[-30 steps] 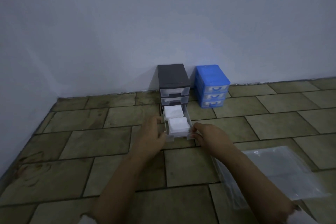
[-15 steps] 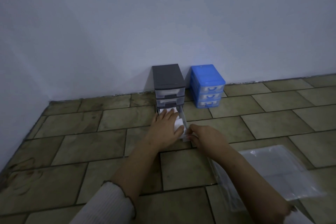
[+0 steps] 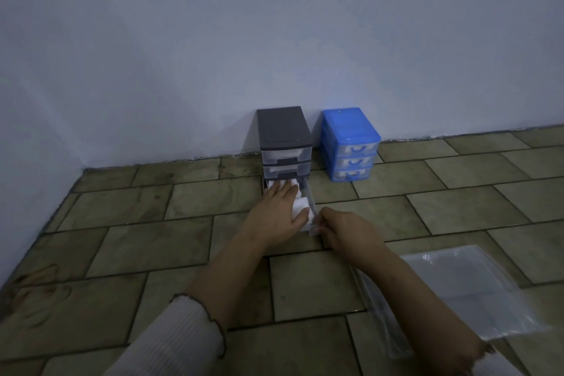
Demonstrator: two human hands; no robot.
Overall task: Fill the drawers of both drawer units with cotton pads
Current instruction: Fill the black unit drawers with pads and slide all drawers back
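Note:
A dark grey drawer unit [image 3: 283, 128] stands against the wall, with a blue drawer unit [image 3: 351, 131] to its right. The grey unit's bottom drawer [image 3: 312, 204] is pulled out onto the floor and holds white cotton pads [image 3: 300, 204]. My left hand [image 3: 279, 214] lies flat on the pads, fingers straight and pointing into the drawer. My right hand [image 3: 345, 232] grips the drawer's front right corner with its fingertips. The two upper grey drawers and all three blue drawers are closed.
A clear plastic bag [image 3: 457, 293] lies on the tiled floor [image 3: 137, 238] at the lower right, under my right forearm. The wall corner is at the left, and the units stand close together against the back wall.
My left hand moved from the drawer's left side onto the pads and now presses on them. The right hand stays at the drawer's front corner.

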